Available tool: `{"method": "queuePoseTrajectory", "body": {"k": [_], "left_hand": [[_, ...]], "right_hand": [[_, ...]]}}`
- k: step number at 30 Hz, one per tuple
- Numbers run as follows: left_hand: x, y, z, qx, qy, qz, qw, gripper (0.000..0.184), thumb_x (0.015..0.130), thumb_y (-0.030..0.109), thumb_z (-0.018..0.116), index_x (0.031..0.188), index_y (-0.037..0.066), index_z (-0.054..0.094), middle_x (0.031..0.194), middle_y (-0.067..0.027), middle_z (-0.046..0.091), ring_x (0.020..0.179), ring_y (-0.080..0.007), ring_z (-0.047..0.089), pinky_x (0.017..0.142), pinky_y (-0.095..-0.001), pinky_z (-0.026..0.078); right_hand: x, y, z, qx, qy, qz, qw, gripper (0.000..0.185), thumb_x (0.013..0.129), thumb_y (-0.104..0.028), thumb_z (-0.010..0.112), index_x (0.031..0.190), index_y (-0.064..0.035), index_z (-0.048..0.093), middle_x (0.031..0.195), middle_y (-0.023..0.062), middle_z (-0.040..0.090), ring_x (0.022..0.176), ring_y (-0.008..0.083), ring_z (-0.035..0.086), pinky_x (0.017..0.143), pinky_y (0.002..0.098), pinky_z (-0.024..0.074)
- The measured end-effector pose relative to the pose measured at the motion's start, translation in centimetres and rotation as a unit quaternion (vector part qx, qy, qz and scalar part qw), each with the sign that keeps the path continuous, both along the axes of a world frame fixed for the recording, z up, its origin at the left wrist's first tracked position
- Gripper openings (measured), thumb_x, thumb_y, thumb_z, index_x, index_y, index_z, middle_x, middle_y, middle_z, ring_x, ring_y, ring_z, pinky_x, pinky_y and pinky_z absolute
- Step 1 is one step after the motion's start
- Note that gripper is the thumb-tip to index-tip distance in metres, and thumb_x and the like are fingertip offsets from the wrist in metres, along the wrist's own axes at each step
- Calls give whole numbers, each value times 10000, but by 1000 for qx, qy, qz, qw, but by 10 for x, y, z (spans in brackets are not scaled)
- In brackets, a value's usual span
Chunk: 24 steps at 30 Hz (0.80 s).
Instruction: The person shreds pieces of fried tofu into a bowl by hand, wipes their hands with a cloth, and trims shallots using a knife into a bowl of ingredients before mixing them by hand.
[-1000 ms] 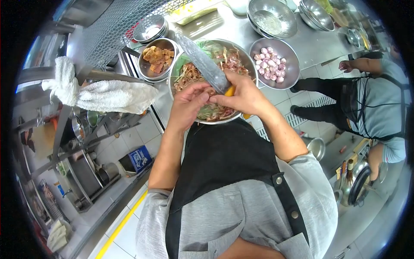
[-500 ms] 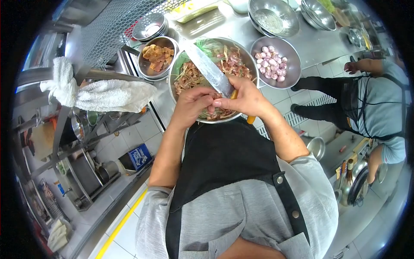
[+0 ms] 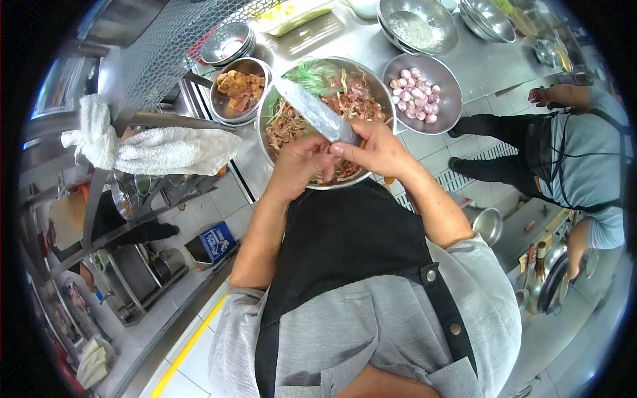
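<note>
Gripping the knife [image 3: 315,109] in my right hand [image 3: 383,149], fingers closed around the yellow handle near the blade. My left hand [image 3: 297,164] works beside it, thumb and fingertips pinching a small pinkish piece, mostly hidden; probably a shallot, but I cannot tell for sure. Both hands sit over the near side of the big bowl [image 3: 263,136], which holds papery scraps and green netting [image 3: 317,74].

Change noted: blade tip has swung nearer my body than a second ago and points away to the left across the bowl. Hands stay close together, so the heel of the blade lies right by my fingertips; little room for a slip, I judge, but good control over something this small. Whatever falls should land among the scraps.

Peeled shallots [image 3: 416,96] lie in the bowl to the right [image 3: 450,83].
</note>
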<state>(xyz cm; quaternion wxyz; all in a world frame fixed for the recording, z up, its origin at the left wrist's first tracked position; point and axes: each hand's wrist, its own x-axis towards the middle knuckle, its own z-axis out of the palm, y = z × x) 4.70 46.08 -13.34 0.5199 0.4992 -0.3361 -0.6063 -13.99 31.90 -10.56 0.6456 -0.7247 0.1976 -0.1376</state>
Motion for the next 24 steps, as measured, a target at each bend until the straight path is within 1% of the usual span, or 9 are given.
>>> {"method": "queuePoseTrajectory", "body": {"k": [4, 6, 9, 13, 15, 18, 20, 22, 24], "left_hand": [[-8, 0, 4, -36, -13, 51, 998, 324, 1000, 172, 731, 1245, -29, 664, 1052, -99, 718, 834, -165, 695, 712, -298, 590], [-5, 0, 3, -27, -19, 33, 999, 346, 992, 107, 722, 1299, -24, 629, 1121, -109, 711, 930, -181, 707, 829, -334, 613], [-8, -3, 6, -39, 34, 106, 993, 353, 984, 70, 720, 1315, -6, 624, 1097, -100, 714, 928, -179, 706, 849, -350, 611], [-8, -4, 10, -60, 29, 92, 994, 313, 995, 63, 700, 1293, 4, 624, 1078, -84, 707, 930, -172, 696, 820, -332, 593], [-2, -5, 2, -60, -21, 64, 996, 265, 1004, 57, 685, 1258, 11, 622, 1076, -71, 696, 886, -147, 671, 748, -300, 564], [3, -5, -3, -51, -17, 62, 997, 232, 1019, 72, 671, 1239, 20, 616, 1068, -61, 685, 819, -126, 634, 690, -282, 532], [7, -3, -3, -33, 17, 72, 997, 231, 1030, 103, 668, 1241, 17, 627, 1049, -61, 685, 807, -119, 626, 678, -270, 513], [7, -6, -2, -16, 50, 78, 996, 237, 1041, 134, 664, 1243, 13, 639, 1029, -60, 684, 794, -111, 619, 666, -258, 495], [3, -8, -2, -26, 128, 135, 982, 261, 1057, 158, 627, 1275, 15, 645, 1074, -88, 688, 816, -122, 624, 683, -258, 495]], "right_hand": [[1, -4, -15, -8, 18, -25, 999, 342, 965, -306, 788, 1156, -25, 744, 839, 65, 761, 731, 105, 667, 695, 302, 544], [1, -2, -10, 9, 53, -16, 998, 340, 967, -310, 786, 1147, -25, 746, 819, 56, 753, 679, 98, 654, 644, 296, 535], [4, 0, -8, 94, 35, -64, 993, 334, 969, -333, 783, 1115, -34, 752, 775, 32, 728, 615, 84, 626, 580, 292, 508], [9, -2, -8, 74, 0, -51, 996, 329, 986, -358, 764, 1096, -49, 755, 754, 12, 706, 618, 70, 620, 564, 265, 492], [12, -1, -8, 53, -5, -48, 997, 330, 992, -360, 757, 1097, -47, 754, 751, 6, 701, 615, 65, 615, 555, 255, 486], [13, -2, -12, 73, 22, -55, 996, 342, 990, -354, 760, 1104, -31, 750, 738, 3, 689, 609, 68, 611, 552, 257, 483], [15, -4, -15, 149, 0, -106, 983, 360, 982, -359, 768, 1116, -25, 750, 728, 0, 676, 599, 71, 607, 556, 275, 485], [14, -12, -15, 115, 24, -105, 988, 407, 965, -381, 782, 1138, -14, 740, 732, 28, 673, 626, 80, 617, 564, 302, 489], [17, -15, -22, -63, 32, -169, 983, 455, 925, -389, 812, 1147, -1, 731, 751, 106, 694, 650, 175, 663, 613, 363, 525]]}}
